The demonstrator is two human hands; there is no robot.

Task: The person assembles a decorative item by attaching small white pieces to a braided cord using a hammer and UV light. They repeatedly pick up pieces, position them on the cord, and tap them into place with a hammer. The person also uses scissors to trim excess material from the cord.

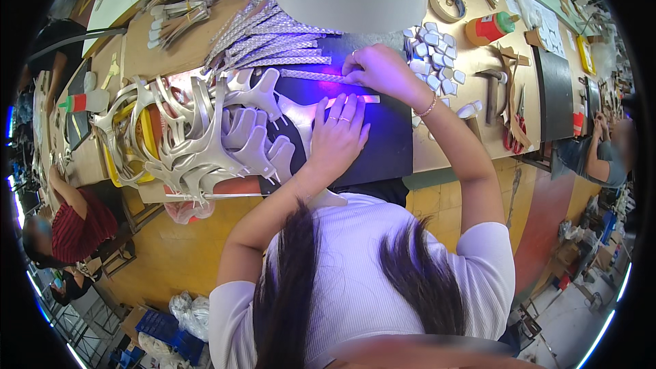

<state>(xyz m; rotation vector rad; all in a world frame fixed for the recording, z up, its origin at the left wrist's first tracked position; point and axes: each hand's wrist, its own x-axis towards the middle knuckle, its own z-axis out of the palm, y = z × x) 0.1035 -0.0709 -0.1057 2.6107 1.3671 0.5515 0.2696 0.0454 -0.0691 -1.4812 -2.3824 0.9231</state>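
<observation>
My left hand point(339, 131) lies open across a pale strip point(372, 99) — my right hand point(389, 73), fingers curled, at a braided strap point(307, 76), grip unclear.

Yellow floor point(184, 246), reddish floor band point(543, 232), tan-topped worktable point(429, 152), white strip lights point(624, 283) at both sides

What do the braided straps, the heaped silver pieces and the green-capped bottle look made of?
Braided straps: perhaps coated or synthetic leather, shiny silver; the woven strands glint.
Silver pieces: leather or a lookalike, I can't tell which; smooth satin sheen.
Bottle: likely plastic, smooth, from its squeeze-bottle shape and tapered cap.
</observation>
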